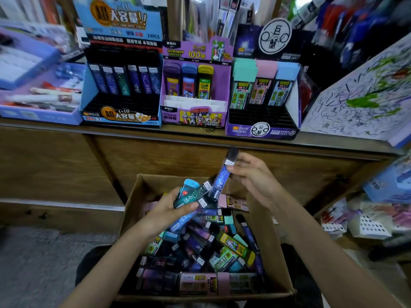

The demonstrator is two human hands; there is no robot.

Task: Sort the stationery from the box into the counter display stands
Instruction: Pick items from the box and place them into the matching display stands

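Box (133, 197) rim below both: left grip (172, 210) round teal cases (189, 193), right grip (251, 176) round blue case (220, 182).

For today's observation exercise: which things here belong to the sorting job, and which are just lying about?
Job: cardboard box, blue case, right hand, teal case, left hand, blue stand, Ultraman stand, dark-violet stand.
Lying about: scribbled pad, pen tray.

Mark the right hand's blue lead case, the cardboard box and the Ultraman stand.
blue lead case (220, 181), head view, patterned body.
cardboard box (270, 245), head view, right wall.
Ultraman stand (193, 119), head view, front panel.
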